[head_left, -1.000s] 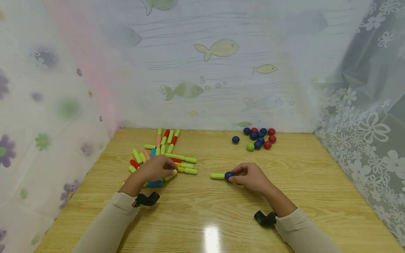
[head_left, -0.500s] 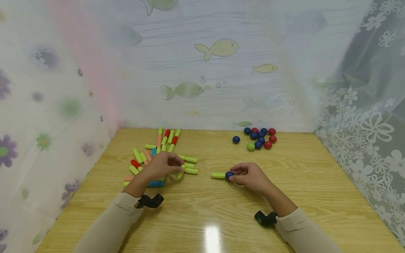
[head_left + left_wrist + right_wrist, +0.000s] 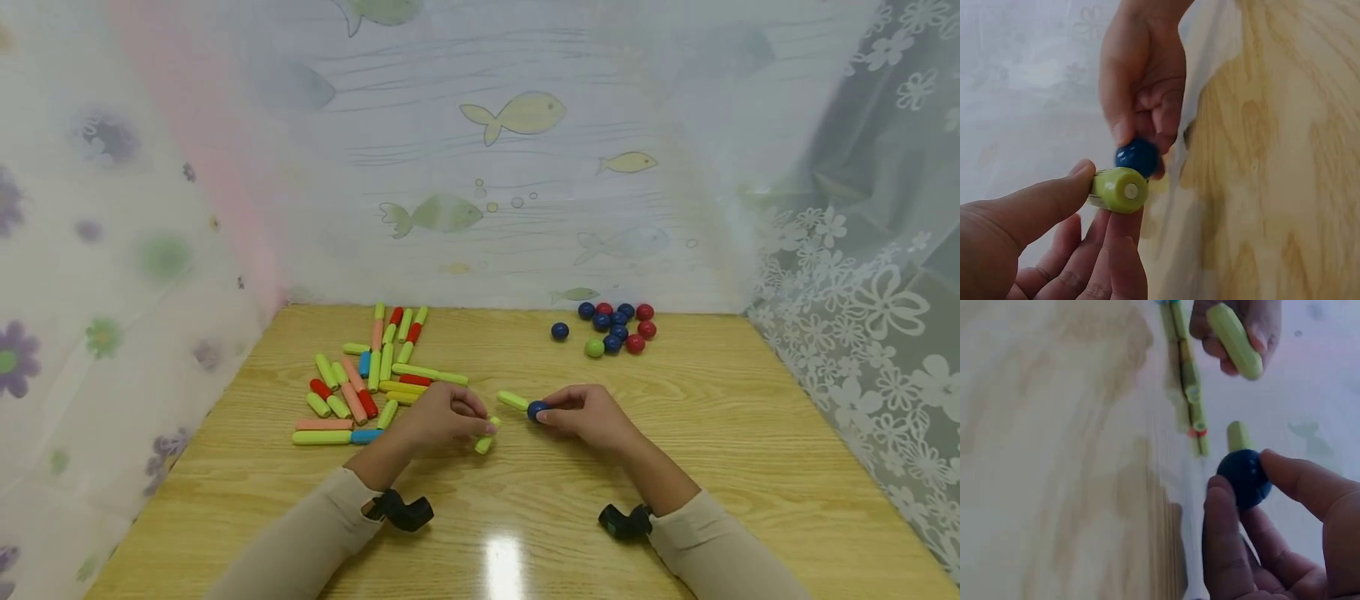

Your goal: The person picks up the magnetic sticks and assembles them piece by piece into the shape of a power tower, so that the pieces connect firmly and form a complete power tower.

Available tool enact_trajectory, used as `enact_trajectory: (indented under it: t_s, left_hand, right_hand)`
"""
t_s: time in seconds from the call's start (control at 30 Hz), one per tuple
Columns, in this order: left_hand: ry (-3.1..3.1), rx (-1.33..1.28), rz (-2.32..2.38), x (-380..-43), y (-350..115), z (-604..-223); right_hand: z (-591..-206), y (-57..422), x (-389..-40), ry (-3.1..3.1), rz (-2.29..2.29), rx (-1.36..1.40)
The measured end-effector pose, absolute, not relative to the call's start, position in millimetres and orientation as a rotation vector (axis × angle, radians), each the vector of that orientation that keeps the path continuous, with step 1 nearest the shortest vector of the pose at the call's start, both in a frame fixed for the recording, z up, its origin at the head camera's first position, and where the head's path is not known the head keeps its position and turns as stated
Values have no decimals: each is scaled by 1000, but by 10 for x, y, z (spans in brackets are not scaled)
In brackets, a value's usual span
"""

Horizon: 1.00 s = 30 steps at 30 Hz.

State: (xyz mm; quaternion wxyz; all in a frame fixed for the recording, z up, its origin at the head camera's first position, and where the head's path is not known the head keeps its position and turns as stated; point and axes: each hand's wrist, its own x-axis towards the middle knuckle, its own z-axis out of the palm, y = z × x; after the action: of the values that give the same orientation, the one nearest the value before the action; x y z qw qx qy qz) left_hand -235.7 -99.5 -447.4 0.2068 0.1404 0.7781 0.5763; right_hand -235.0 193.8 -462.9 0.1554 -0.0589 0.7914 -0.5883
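Note:
My left hand (image 3: 442,417) pinches a short yellow-green magnetic stick (image 3: 487,437) between thumb and fingers. In the left wrist view, the near end of that stick (image 3: 1116,189) shows a small pale disc. My right hand (image 3: 592,412) grips a dark blue ball (image 3: 537,411) with thumb and fingertips. A second yellow-green stick (image 3: 513,401) projects from the ball, pointing left and away from me. The right wrist view shows this stick (image 3: 1238,435) end-on to the ball, with the left hand's stick (image 3: 1235,340) apart from it, farther off.
Several loose sticks (image 3: 375,371) in green, red, orange, blue and yellow lie at the left of the wooden table (image 3: 480,508). Several blue and red balls and a green ball (image 3: 594,347) sit at the back right. A patterned curtain (image 3: 517,250) stands behind the table.
My left hand has carried its green stick out of the pile, rightward towards the right hand. The blue ball has shifted slightly left, and its attached stick now angles up and away.

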Motion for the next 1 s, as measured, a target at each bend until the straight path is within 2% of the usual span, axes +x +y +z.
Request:
enact_trajectory:
  t_s: [1.0]
  left_hand:
    - [2018,211,1690,-2360,-783,-4622]
  right_hand:
    - [-4590,1696,-2228,2011,-1847,-181]
